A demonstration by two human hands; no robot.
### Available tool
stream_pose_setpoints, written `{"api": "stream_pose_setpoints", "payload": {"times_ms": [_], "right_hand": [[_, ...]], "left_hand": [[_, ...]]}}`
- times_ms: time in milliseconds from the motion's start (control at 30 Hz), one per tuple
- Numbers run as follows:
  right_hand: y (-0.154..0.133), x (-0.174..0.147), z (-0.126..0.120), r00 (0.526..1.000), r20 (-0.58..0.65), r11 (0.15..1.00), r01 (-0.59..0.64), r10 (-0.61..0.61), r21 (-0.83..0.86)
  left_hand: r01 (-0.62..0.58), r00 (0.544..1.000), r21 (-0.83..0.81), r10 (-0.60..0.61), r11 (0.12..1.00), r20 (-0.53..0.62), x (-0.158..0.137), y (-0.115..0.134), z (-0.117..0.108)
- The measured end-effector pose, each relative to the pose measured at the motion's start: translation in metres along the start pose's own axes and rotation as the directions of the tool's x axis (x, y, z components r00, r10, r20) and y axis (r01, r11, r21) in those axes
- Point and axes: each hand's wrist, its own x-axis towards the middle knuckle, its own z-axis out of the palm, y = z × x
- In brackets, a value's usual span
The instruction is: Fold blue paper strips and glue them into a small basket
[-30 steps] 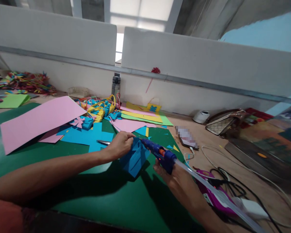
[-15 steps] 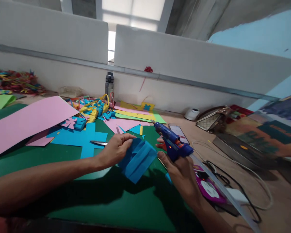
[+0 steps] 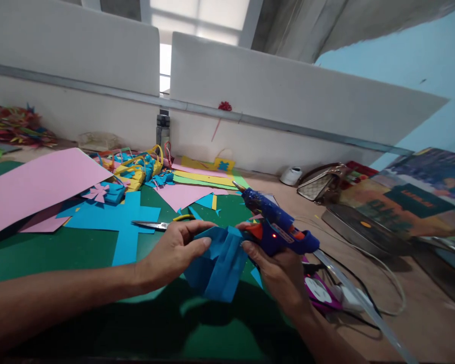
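A folded piece of blue paper, box-like with a flap, hangs above the green table mat. My left hand pinches its upper left edge between thumb and fingers. My right hand grips a blue hot glue gun with a lit red light, its nozzle pointing up and away to the left. The thumb of that same hand touches the paper's upper right edge. From the gun's rear a long clear glue stick sticks out. Scissors with a yellow handle lie just beyond my left hand, partly covered by it.
Left lie a blue cross-shaped cutout and a large pink sheet. Small yellow and blue paper bags are heaped behind. A purple power strip with cables sits at right, near a grey case and a handbag.
My right hand has come in to the paper with the glue gun. The blue paper has turned more upright, and the view has shifted slightly right.
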Motion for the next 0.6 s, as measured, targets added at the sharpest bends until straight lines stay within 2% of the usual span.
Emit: {"api": "stream_pose_setpoints", "payload": {"times_ms": [133,233,367,467,533,600], "right_hand": [[0.001,0.000,-0.002,0.993,0.061,0.994,0.100,-0.098,-0.032],[0.000,0.000,-0.002,0.989,0.099,0.991,0.115,-0.108,-0.069],[0.000,-0.004,-0.005,0.997,0.057,0.983,0.064,-0.055,-0.172],[0.001,-0.011,-0.009,0.999,-0.016,0.957,0.044,-0.051,-0.286],[0.000,-0.015,-0.009,0.997,-0.020,0.954,0.061,-0.070,-0.292],[-0.001,-0.018,-0.006,0.994,-0.009,0.965,0.101,-0.107,-0.243]], "left_hand": [[0.112,0.990,-0.116,-0.101,0.987,0.097,-0.003,-0.002,0.003],[0.156,0.985,-0.115,-0.146,0.981,0.097,-0.007,-0.002,0.006],[0.207,0.978,-0.129,-0.205,0.970,0.029,-0.010,-0.003,0.008],[0.236,0.963,-0.170,-0.254,0.957,-0.093,-0.009,-0.008,0.006],[0.222,0.950,-0.183,-0.255,0.958,-0.181,-0.006,-0.013,0.004],[0.193,0.949,-0.186,-0.231,0.963,-0.215,-0.003,-0.014,0.002]]}}
